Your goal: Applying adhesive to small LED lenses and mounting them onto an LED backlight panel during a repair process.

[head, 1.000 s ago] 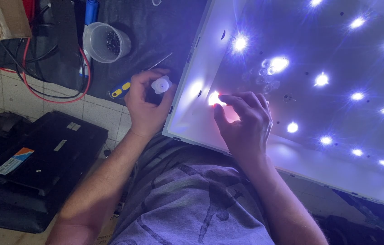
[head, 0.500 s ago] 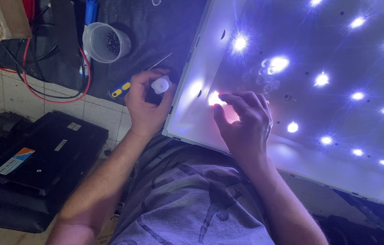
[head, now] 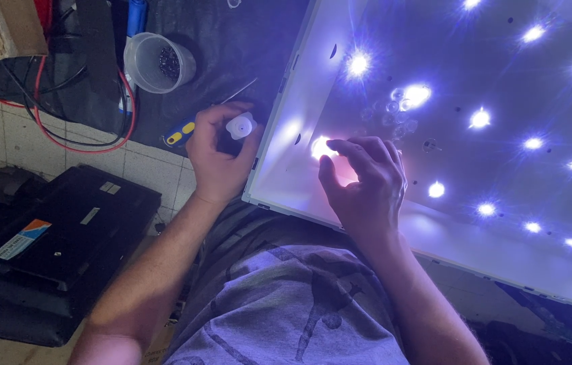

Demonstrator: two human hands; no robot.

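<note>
A large white backlight panel [head: 286,182] lies tilted across the right, with several lit white lamps [head: 358,64] glowing on it. My right hand [head: 365,182] rests on the panel near its lower left corner, fingertips curled around one bright lamp [head: 320,147]. My left hand [head: 219,154] sits just off the panel's left edge and grips a small white bottle with a round cap [head: 240,126]. A cluster of small clear lenses [head: 394,111] lies loose on the panel above my right hand.
A clear plastic cup [head: 157,62] with small dark parts stands on a black mat [head: 232,40]. A blue and yellow tool [head: 179,134] lies by my left hand. Red and black cables [head: 63,128] loop at left. A black case [head: 49,236] sits on the tiled floor.
</note>
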